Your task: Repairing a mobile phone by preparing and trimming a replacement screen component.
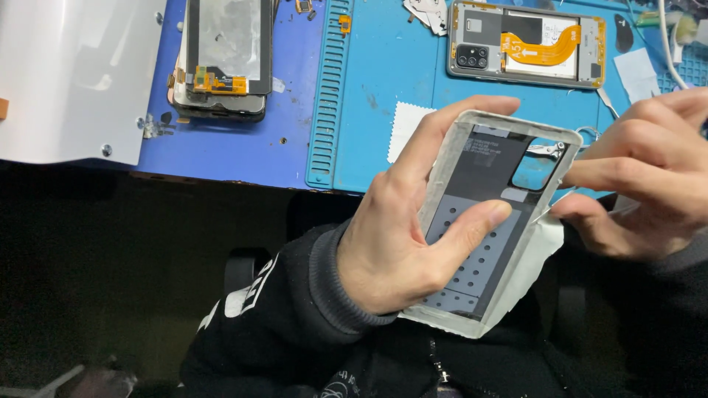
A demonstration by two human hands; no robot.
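A: From the head view, where does the back cover (483, 221) lie?

B: In your left hand (402, 236), fingers closed round its edges, inner face up, long axis slanting from low near your chest up to the right. Your right hand (641, 173) sits at its right edge, fingertips pinched on the white film (542, 247).

A: And the surface?

B: A blue mat (383, 88) lies beyond, with an opened phone (527, 44) and a stacked screen assembly (225, 59).
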